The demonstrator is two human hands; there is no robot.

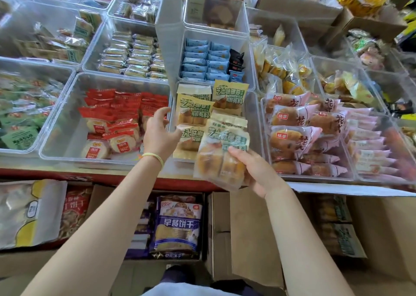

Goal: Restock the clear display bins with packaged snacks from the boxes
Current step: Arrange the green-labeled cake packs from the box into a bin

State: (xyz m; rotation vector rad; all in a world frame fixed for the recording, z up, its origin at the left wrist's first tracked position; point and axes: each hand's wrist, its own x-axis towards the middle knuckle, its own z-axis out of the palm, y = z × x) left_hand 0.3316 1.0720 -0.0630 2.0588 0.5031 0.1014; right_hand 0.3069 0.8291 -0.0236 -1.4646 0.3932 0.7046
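Right hand (254, 171) gripped cream-and-green plastic bread packet (221, 158) by lower edge, over near rim of clear plastic display bin (253, 115). Left hand (161, 130) loose-fingered, empty, at bin's left wall. Risk: edge-only grip slipping, packet dropping toward open cardboard box (238, 235); tilted packets in bin jamming placement.

Red-edged surface (67, 175) w/ clear bins side by side, front row: red-pack cakes bin (67, 124), center bin (252, 115) w/ green-yellow bread packs, pink bun bin (267, 138), behind: blue-pack bin (245, 54), floor below: cardboard boxes (247, 239), purple biscuit bag (177, 223)
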